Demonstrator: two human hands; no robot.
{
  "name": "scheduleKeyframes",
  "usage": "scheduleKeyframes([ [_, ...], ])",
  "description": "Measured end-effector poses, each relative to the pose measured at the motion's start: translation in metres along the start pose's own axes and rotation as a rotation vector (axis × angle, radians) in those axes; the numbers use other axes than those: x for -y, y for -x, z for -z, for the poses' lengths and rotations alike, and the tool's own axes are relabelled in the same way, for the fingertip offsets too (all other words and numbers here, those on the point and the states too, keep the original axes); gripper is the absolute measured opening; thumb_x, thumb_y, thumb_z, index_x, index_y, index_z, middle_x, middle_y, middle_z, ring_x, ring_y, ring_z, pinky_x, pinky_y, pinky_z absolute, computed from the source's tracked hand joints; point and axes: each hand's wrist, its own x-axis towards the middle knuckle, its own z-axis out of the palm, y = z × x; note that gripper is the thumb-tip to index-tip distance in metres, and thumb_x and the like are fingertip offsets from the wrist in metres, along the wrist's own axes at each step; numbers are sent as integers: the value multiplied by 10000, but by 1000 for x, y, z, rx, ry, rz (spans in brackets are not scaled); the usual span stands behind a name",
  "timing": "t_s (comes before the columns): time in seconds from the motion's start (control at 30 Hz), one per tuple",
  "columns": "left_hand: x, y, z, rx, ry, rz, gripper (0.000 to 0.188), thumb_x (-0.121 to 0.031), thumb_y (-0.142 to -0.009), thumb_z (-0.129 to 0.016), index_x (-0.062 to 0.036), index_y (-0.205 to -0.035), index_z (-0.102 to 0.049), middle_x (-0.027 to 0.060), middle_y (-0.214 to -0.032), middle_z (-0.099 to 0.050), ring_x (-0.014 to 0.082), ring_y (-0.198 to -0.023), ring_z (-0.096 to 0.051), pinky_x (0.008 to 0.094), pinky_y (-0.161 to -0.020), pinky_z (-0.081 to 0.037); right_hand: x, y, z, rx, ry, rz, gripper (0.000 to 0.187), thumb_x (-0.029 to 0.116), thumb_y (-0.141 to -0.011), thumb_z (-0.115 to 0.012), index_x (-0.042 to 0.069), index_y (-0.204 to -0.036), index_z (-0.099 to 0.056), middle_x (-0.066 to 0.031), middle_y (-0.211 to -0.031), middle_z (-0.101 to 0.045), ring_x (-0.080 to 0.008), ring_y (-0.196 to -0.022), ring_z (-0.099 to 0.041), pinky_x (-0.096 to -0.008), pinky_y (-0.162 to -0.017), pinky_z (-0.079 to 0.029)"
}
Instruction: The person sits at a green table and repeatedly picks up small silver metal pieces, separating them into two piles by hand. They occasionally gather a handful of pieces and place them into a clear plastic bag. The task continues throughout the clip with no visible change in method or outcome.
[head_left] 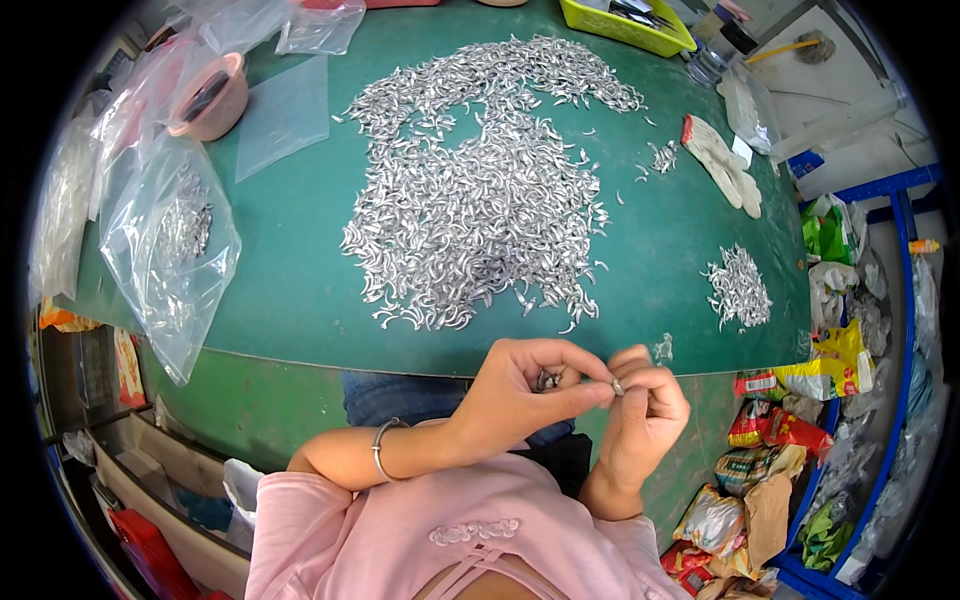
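Observation:
At the table's near edge, my left hand [520, 392] is closed, with a few small silver metal pieces [546, 380] showing inside its curled fingers. Thumb and forefinger of that hand meet my right hand [645, 415] at one small silver metal piece [618, 387], which my right fingers also pinch. Both hands partly hide it. Beyond them, a broad heap of small curved silver metal pieces [480, 215] spreads over the green tabletop [290, 265]. Farther right lies a smaller pile of the same pieces [739, 288].
On the left lie a clear plastic bag with silver pieces [185, 225], a flat clear bag [285, 110] and a pink basket [215, 98]. A white glove [722, 165] rests at the right, below a yellow-green tray [630, 25]. A blue rack [905, 260] stands beside the table.

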Motion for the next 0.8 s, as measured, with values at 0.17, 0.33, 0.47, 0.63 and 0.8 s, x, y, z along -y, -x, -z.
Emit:
scheduleKeyframes([
  [0.17,0,0,-2,-6,-48,-82,112,21,-762,-649,23,-873,-640,-38,-570,-482,17,-542,-426,166,-518,-371,-4,7,-1,73,-296,-218,269,220,-864,-592,-33,-797,-532,-100,-738,-539,-160,-650,-465,-242,-545,-389],
  [0.33,-2,1,-3,-9,-94,-97,127,31,-756,-649,18,-882,-644,-56,-552,-434,12,-527,-406,171,-489,-345,-8,7,0,86,-354,-246,267,224,-859,-597,-27,-794,-530,-90,-733,-536,-159,-666,-463,-245,-556,-383],
  [0.47,-6,2,-2,-11,-98,-52,127,24,-759,-649,8,-885,-648,-66,-562,-429,2,-520,-373,173,-466,-289,-12,6,-1,87,-322,-194,153,103,-850,-588,-37,-804,-544,-88,-745,-540,-150,-695,-474,-241,-607,-390],
  [0.63,11,0,17,-196,-134,-55,102,4,-777,-635,6,-879,-644,-72,-571,-431,-5,-506,-333,168,-455,-253,-23,-13,11,-17,277,-156,48,-41,-803,-548,-43,-818,-593,-72,-753,-572,-128,-726,-516,-229,-662,-404],
  [0.8,20,0,36,-290,-99,6,101,-53,-796,-647,4,-878,-646,-81,-603,-456,-12,-556,-353,165,-486,-262,-61,-41,37,-65,836,11,85,2,-753,-624,3,-838,-630,-86,-781,-589,-194,-759,-541,-298,-703,-414],
])
